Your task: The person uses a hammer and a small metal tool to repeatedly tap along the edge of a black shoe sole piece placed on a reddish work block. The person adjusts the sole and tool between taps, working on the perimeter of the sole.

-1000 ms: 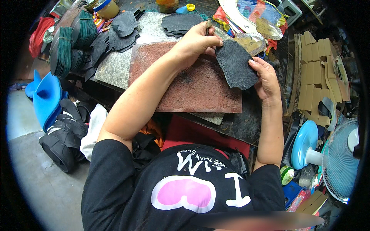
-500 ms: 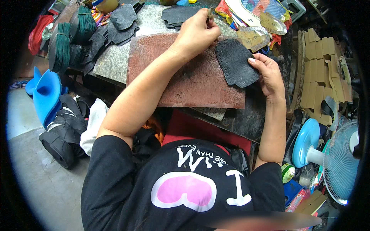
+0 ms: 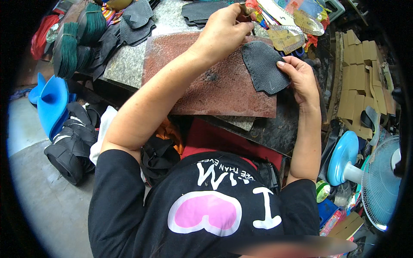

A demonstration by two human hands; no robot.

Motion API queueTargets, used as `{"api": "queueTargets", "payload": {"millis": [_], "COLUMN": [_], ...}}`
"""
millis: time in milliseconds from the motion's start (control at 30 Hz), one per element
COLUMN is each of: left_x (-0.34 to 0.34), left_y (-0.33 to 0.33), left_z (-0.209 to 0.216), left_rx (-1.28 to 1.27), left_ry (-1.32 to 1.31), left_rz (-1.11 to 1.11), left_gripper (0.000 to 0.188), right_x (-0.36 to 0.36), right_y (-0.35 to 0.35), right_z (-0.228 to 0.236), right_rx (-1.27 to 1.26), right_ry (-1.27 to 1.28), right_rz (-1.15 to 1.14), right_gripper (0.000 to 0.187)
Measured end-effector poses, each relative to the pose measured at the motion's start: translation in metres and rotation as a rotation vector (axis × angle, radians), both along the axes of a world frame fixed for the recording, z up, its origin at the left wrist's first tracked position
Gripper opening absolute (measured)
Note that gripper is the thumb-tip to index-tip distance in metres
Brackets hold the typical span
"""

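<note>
My right hand pinches the right edge of a black leather piece between thumb and fingers. A row of small holes runs along the piece's left edge. It is held over the right part of a worn reddish-brown mat. Beyond the mat's far edge, my left hand is closed, its fingers curled around something small, brownish and metallic-looking. What that is, I cannot make out.
Dark leather pieces lie at the far side, with more stacked leather to the left. Green cord bundles stand at the far left. Yellowish templates lie at far right. A fan stands right.
My left hand has shifted to the right and slightly farther away, still closed. My right hand keeps hold of the leather piece, which has tilted a little.
</note>
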State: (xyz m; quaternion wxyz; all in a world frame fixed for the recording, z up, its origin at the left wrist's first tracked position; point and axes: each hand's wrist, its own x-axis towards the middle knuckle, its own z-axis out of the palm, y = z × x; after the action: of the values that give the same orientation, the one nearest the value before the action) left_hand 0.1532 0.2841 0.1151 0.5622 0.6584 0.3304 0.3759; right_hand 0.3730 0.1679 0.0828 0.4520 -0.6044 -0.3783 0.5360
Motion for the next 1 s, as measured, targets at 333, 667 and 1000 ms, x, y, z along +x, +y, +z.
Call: {"api": "queueTargets", "payload": {"millis": [333, 667, 1000], "left_x": [-0.008, -0.010, -0.006], "left_y": [-0.015, -0.015, -0.011], "left_z": [-0.019, -0.024, -0.032], "left_rx": [-0.102, -0.008, 0.031], "left_ry": [-0.201, -0.181, -0.145], "left_rz": [0.070, 0.074, 0.087], "left_gripper": [0.020, 0.018, 0.017], "right_x": [-0.014, -0.017, -0.015], "right_y": [-0.005, -0.005, -0.005], "right_z": [0.004, 0.002, 0.002], "right_rx": [0.171, 0.201, 0.211], "right_ry": [-0.183, -0.116, -0.134], "right_rz": [-0.009, -0.008, 0.042], "right_gripper": [0.014, 0.012, 0.012]}}
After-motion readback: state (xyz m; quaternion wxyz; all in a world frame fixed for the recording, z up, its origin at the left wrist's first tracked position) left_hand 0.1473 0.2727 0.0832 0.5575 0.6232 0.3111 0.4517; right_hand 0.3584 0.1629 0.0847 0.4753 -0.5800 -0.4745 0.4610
